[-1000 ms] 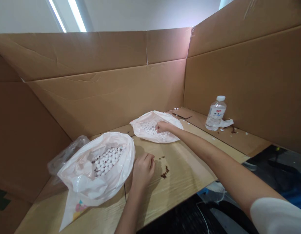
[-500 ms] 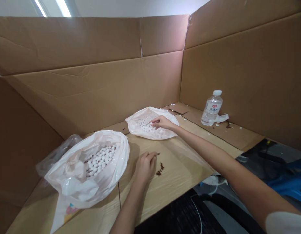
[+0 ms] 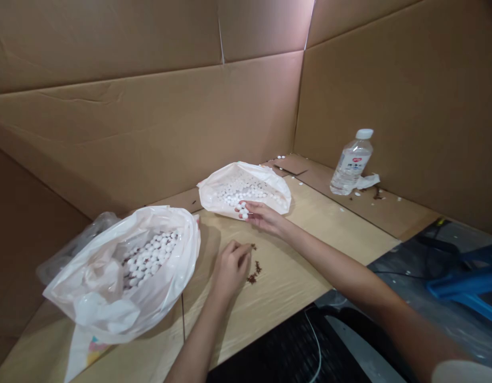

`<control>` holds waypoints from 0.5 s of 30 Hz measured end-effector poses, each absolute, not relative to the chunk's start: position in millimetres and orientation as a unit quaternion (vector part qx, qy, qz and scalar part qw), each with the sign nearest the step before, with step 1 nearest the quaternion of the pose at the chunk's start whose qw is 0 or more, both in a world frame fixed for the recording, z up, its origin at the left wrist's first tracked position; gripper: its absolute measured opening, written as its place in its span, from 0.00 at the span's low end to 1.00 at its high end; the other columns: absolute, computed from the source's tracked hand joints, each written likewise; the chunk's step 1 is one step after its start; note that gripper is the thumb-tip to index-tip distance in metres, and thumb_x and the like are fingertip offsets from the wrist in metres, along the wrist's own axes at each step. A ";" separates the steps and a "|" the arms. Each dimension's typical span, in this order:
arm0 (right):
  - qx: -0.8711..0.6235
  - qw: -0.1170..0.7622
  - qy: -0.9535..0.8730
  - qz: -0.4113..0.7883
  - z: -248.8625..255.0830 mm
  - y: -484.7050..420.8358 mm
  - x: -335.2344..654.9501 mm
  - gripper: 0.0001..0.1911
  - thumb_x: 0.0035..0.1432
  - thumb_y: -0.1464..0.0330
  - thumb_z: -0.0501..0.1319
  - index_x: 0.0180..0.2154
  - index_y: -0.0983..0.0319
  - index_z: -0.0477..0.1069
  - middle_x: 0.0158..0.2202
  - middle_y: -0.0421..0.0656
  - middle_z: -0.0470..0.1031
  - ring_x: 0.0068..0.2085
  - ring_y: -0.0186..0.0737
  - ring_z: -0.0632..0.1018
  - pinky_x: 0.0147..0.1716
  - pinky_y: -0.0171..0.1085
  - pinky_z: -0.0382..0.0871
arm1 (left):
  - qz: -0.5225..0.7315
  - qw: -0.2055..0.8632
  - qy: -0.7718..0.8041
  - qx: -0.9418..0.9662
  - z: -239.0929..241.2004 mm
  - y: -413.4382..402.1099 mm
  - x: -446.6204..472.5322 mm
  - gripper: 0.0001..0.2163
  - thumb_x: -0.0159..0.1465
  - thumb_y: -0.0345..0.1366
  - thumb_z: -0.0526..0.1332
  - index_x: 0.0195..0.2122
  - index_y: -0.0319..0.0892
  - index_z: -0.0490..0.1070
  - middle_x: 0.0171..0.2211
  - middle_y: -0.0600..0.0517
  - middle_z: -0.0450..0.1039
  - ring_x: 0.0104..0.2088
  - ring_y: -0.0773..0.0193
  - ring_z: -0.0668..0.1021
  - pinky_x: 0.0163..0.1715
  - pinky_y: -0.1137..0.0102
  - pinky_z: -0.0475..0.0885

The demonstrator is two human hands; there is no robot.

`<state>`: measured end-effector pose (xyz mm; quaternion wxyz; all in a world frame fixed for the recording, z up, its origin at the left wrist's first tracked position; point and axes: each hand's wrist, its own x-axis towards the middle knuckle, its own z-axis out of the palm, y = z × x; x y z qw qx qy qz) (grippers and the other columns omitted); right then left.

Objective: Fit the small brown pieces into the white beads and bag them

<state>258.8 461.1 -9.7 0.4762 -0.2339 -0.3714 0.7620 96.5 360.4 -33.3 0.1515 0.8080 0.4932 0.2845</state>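
Note:
My right hand [image 3: 266, 217] holds several small white balls [image 3: 243, 210] in its fingers, at the front edge of the far white plastic bag [image 3: 211, 183]. More white balls [image 3: 233, 192] lie inside that bag. My left hand [image 3: 231, 265] rests on the table, fingers bent and pressed together; what they pinch, if anything, is hidden. By its fingertips lie a few small reddish-brown pieces [image 3: 253, 246], and a small pile of the same [image 3: 252, 277] is to its right. The nearer white bag [image 3: 185, 266], left of my left hand, contains white balls [image 3: 150, 258] with reddish bits among them.
Cardboard walls [image 3: 150, 122] enclose the table [image 3: 285, 260] at the back and sides. A clear water bottle [image 3: 351, 165] stands at the right beside crumpled tissue [image 3: 367, 181]. Scraps are scattered around it. A blue plastic object [image 3: 465, 292] is beyond the table's right edge.
My right hand has drawn back from inside the far bag to its front edge, now with several white balls showing. My left hand has barely moved. The view has tilted down.

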 end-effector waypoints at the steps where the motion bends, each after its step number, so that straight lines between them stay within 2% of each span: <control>1: -0.234 0.473 -0.367 0.767 -10.0 461.3 260.0 0.05 0.56 0.73 0.65 0.37 0.64 0.73 0.36 0.43 0.79 0.31 0.30 0.79 0.32 0.27 0.76 | 0.280 0.150 0.488 0.813 -34.0 360.8 96.7 0.13 0.64 0.29 0.55 0.45 0.43 0.77 0.35 0.48 0.70 0.37 0.61 0.76 0.41 0.67 0.71; 4: -0.235 0.464 -0.364 0.773 -10.2 460.8 263.1 0.07 0.54 0.73 0.67 0.37 0.64 0.74 0.34 0.43 0.79 0.31 0.30 0.79 0.30 0.26 0.75 | 0.274 0.141 0.487 0.817 -35.6 361.3 97.0 0.11 0.65 0.30 0.55 0.43 0.43 0.78 0.33 0.49 0.69 0.35 0.61 0.75 0.38 0.67 0.71; 9: -0.221 0.457 -0.360 0.783 -8.5 458.0 263.9 0.12 0.49 0.72 0.71 0.38 0.64 0.74 0.33 0.42 0.78 0.31 0.31 0.79 0.29 0.26 0.75 | 0.268 0.085 0.454 0.846 -35.7 360.9 100.3 0.14 0.67 0.30 0.54 0.51 0.44 0.73 0.37 0.47 0.71 0.38 0.60 0.75 0.39 0.65 0.71; 15: -0.218 0.446 -0.371 0.785 -9.3 454.5 262.9 0.13 0.48 0.71 0.72 0.37 0.64 0.75 0.32 0.42 0.78 0.30 0.30 0.79 0.28 0.26 0.75 | 0.291 0.078 0.425 0.854 -39.9 366.8 107.6 0.11 0.68 0.33 0.54 0.42 0.42 0.77 0.33 0.48 0.72 0.34 0.61 0.75 0.36 0.67 0.72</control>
